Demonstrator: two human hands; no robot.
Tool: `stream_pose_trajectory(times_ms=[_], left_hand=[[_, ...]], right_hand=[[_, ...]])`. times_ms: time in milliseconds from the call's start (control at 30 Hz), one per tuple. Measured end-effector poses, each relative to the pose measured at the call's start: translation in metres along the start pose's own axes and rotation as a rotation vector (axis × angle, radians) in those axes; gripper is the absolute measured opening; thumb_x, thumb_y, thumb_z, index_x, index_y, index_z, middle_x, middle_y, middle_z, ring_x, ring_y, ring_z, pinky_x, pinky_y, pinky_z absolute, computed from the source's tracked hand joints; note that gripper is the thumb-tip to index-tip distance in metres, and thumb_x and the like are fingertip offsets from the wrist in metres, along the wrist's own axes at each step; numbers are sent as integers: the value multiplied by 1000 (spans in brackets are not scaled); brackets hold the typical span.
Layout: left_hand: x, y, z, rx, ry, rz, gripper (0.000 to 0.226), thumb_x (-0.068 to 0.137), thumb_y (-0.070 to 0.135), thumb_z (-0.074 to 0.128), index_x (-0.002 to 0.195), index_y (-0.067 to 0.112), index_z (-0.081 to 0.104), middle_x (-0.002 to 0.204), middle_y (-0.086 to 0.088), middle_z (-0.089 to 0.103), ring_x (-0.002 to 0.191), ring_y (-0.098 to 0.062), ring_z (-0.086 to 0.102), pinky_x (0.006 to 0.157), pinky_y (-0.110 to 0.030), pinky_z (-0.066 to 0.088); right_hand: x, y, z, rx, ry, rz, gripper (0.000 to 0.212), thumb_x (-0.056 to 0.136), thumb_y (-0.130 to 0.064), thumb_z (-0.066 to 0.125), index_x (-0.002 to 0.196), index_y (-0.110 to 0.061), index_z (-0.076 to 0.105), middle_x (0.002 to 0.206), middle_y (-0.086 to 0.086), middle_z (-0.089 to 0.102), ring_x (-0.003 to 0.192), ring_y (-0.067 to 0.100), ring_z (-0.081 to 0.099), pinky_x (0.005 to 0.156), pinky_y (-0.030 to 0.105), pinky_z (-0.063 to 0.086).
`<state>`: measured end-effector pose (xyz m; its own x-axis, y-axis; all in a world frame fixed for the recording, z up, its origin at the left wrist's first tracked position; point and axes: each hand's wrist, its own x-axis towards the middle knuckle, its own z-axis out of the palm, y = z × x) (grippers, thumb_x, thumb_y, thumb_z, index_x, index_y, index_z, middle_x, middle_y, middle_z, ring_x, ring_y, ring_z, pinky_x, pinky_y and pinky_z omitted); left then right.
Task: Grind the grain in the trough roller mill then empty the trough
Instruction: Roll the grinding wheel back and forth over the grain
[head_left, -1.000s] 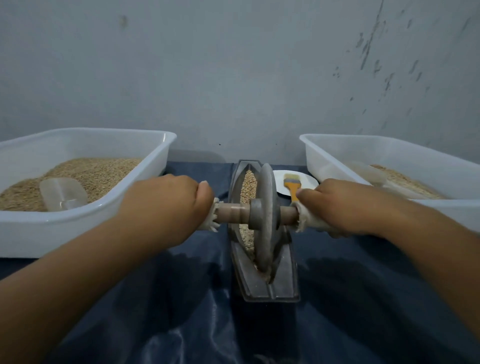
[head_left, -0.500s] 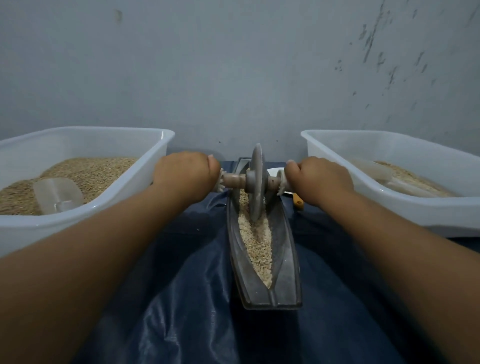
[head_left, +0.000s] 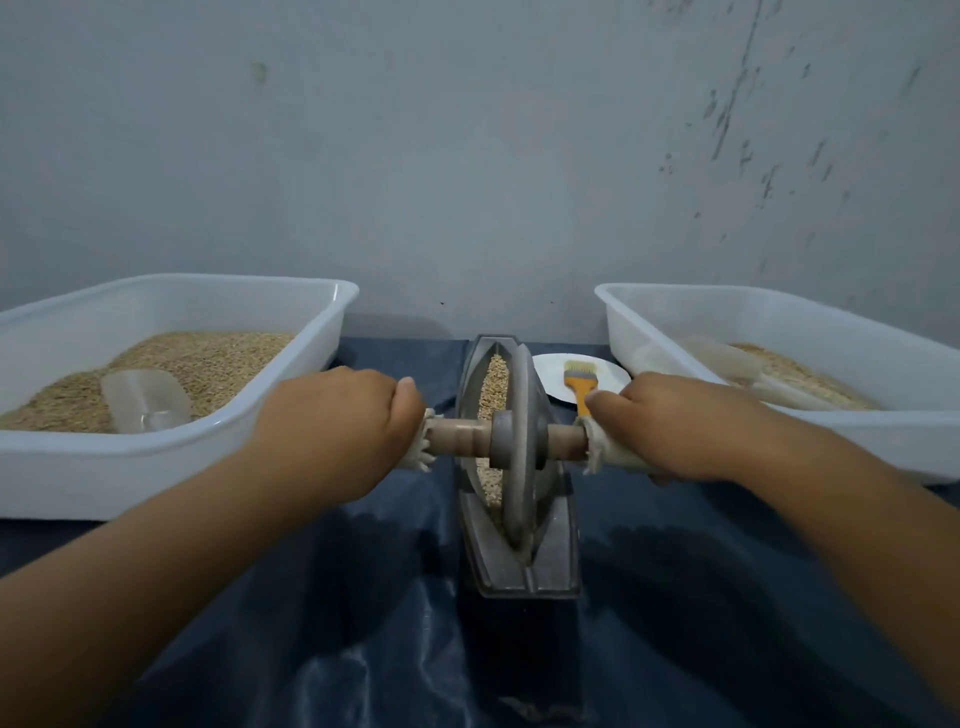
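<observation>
surface: dark blue sheet (head_left: 322, 597); on it: L tub (head_left: 156, 457); trough (head_left: 561, 551); plate (head_left: 550, 374); R tub (head_left: 857, 447)

A plain grey-blue wall (head_left: 467, 156) fills the upper half, marked with dark scuffs and streaks toward the right. Below it a work surface is covered by a shiny dark blue sheet (head_left: 363, 623), wrinkled. Light is dim.

Both arms stretched forward, left hand (head_left: 337, 423) and right hand (head_left: 675, 423) each curled round an axle end.
</observation>
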<state>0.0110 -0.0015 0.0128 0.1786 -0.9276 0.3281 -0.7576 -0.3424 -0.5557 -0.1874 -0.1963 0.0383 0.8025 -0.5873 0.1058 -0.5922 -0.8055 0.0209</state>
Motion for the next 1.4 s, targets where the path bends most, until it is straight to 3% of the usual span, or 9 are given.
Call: stream_pose_trajectory(times_ms=[67, 133, 233, 333, 667, 933, 1100, 1233, 1400], left_hand=[[10, 3, 11, 20, -41, -28, 44, 90, 31, 55, 122, 13, 31, 100, -2, 55, 80, -19, 52, 64, -31, 45], [25, 5, 22, 26, -66, -98, 47, 90, 30, 57, 126, 11, 33, 104, -2, 57, 84, -21, 57, 69, -32, 50], [52, 2, 36, -24, -65, -194, 34, 90, 25, 58, 118, 14, 43, 93, -2, 55, 76, -20, 53, 64, -32, 48], [73, -1, 44, 4, -36, -234, 39, 91, 24, 55, 126, 12, 42, 101, -5, 60, 79, -23, 57, 59, -32, 40], [43, 1, 32, 21, -16, -74, 42, 88, 27, 58, 120, 11, 36, 98, -4, 58, 72, -20, 49, 59, -32, 43], [13, 2, 9, 138, 115, 53, 55, 80, 28, 65, 114, 8, 28, 84, -5, 59, 66, -24, 57, 50, -31, 41], [44, 2, 28, 101, 23, -62, 47, 89, 28, 58, 124, 9, 32, 103, -7, 58, 84, -26, 60, 66, -35, 51], [66, 0, 42, 74, -17, -167, 40, 87, 21, 57, 122, 9, 41, 98, -6, 59, 79, -26, 59, 56, -34, 40], [65, 3, 39, 22, -48, -193, 40, 87, 21, 59, 121, 9, 42, 97, -7, 59, 78, -25, 58, 58, -34, 43]], right_hand=[[14, 0, 9, -42, 82, -1, 19, 96, -24, 40, 79, -16, 42, 66, 0, 54, 60, 16, 51, 57, 31, 43], [31, 1, 18, -29, 216, 54, 32, 96, -32, 35, 70, -16, 44, 67, 2, 50, 59, 15, 44, 52, 30, 32], [61, 1, 26, 29, 352, 136, 41, 91, -35, 32, 57, -17, 46, 58, 4, 49, 54, 19, 44, 50, 29, 25], [81, 2, 30, 91, 436, 166, 51, 91, -43, 27, 53, -16, 48, 55, 3, 48, 51, 19, 44, 48, 28, 22], [46, 1, 23, -1, 265, 39, 39, 95, -30, 31, 59, -19, 40, 60, 0, 45, 57, 17, 42, 53, 30, 30], [-6, 8, 27, 133, 169, 70, 50, 98, -49, 24, 63, -23, 47, 62, -3, 49, 56, 11, 44, 51, 28, 31], [30, 3, 34, 68, 276, 164, 46, 97, -41, 28, 63, -19, 49, 65, 0, 47, 59, 16, 44, 52, 29, 28], [62, 0, 33, 84, 421, 157, 46, 93, -37, 30, 58, -15, 49, 59, 2, 49, 54, 19, 45, 50, 28, 26], [68, -3, 29, 118, 432, 141, 50, 92, -39, 29, 49, -17, 44, 53, 4, 48, 50, 19, 43, 49, 28, 22]])
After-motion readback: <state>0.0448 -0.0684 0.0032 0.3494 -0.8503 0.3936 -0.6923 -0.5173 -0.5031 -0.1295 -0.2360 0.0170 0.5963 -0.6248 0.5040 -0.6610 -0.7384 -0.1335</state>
